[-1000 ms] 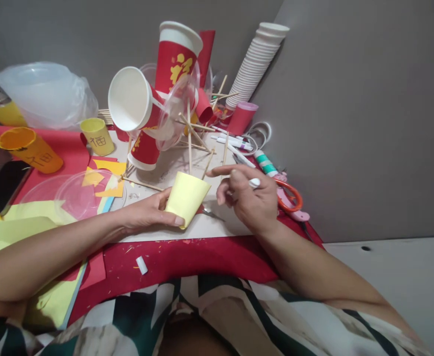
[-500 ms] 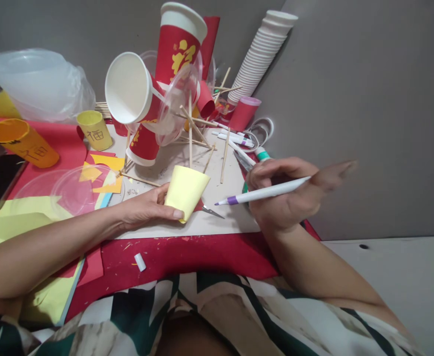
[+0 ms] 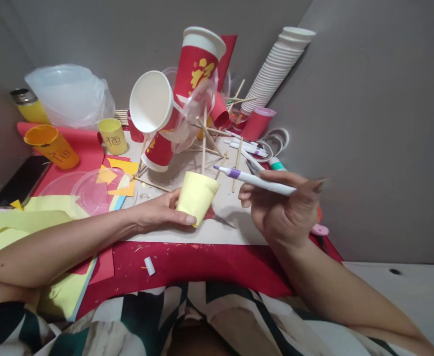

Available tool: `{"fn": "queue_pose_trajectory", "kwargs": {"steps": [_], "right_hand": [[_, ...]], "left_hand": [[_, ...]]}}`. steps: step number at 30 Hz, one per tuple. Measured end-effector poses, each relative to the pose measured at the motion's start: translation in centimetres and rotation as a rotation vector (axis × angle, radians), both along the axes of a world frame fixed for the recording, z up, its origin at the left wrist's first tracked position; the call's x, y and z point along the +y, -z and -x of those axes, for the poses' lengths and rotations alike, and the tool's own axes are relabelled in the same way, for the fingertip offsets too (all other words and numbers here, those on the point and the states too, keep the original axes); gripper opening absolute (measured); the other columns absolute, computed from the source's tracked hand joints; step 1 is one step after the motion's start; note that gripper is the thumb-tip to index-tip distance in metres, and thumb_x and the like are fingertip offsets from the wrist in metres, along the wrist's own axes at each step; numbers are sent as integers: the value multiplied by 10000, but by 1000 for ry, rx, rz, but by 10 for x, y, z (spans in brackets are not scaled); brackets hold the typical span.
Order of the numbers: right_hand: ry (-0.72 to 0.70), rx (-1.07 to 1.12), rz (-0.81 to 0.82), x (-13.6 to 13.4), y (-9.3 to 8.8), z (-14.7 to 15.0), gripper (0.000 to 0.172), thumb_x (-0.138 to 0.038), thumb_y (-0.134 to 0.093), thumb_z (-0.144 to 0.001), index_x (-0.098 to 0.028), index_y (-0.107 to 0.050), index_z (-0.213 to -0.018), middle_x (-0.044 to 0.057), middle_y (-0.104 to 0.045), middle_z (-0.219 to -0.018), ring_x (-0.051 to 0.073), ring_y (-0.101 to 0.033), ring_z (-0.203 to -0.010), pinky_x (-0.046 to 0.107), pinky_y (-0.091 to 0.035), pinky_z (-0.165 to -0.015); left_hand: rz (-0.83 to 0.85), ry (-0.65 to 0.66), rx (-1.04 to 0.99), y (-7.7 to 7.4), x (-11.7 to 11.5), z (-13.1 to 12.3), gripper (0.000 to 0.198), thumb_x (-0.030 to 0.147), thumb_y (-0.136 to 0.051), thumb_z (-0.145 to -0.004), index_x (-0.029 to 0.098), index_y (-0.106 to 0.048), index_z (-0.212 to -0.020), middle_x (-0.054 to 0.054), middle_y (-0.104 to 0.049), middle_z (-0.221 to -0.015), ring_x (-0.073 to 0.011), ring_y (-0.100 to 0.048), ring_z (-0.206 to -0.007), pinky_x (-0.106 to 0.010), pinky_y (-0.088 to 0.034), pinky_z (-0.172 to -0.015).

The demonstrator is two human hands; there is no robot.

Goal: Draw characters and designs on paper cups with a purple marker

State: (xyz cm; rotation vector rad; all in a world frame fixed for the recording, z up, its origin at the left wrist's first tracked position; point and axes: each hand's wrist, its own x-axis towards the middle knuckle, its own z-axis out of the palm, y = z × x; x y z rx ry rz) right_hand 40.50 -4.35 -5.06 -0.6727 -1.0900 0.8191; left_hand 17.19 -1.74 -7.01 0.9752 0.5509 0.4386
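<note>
My left hand (image 3: 158, 213) is closed around a pale yellow paper cup (image 3: 196, 196), holding it tilted on a white board (image 3: 217, 222), its mouth turned up and away from me. My right hand (image 3: 282, 210) grips a white marker with a purple band (image 3: 256, 180). The marker lies almost level, its uncapped tip pointing left just above and to the right of the cup's rim. A small pair of scissors (image 3: 222, 220) lies on the board under the cup.
Behind stands a structure of red and white cups (image 3: 198, 69) on wooden sticks (image 3: 204, 143). A stack of white cups (image 3: 276, 64) leans at the right. Yellow cups (image 3: 112, 135), clear lids (image 3: 91, 190), coloured paper, a phone (image 3: 20, 180), markers (image 3: 246, 147) and a small white cap (image 3: 149, 265) lie around.
My right hand picked up the marker from the table's right side, then turned it and raised its tip toward the yellow cup's rim. The left hand kept hold of the cup.
</note>
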Motion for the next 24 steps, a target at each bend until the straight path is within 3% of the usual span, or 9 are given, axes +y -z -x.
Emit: {"fn": "queue_pose_trajectory", "kwargs": {"steps": [4,9,16,24], "right_hand": [[-49,-124,-66,-4,2,-2,196,-449,-872,-845,-300,-814,-959,-14,-745,-684,162,-671,-508,264,-519,-397],[-32,-318,-160,-11,6,-7,176,-238,-839,-871,-329,-767,-1003,-16,-740,-829,159,-671,-581,302,-545,-491],[-95,-206,-286,-10,6,0,108,-214,-762,-921,-264,-720,-1007,-38,-678,-711,143,-643,-546,280,-534,-481],[-2,-304,-250,-16,12,-3,167,-316,-690,-985,-274,-766,-1127,18,-796,-858,184,-736,-636,300,-585,-493]], "left_hand": [[18,-8,7,2,0,1,820,302,-975,-659,187,-613,-1386,-175,-688,-1406,-266,-664,-1242,-403,-468,-1086],[4,10,-33,3,0,1,776,312,-975,-665,176,-640,-1352,-160,-715,-1333,-271,-665,-1238,-406,-467,-1096],[32,12,-52,-1,-2,0,706,287,-972,-686,207,-677,-1322,-101,-744,-1231,-213,-688,-1142,-350,-494,-1033],[6,15,-24,4,1,2,754,315,-968,-685,199,-648,-1357,-156,-699,-1386,-254,-664,-1244,-383,-478,-1078]]}}
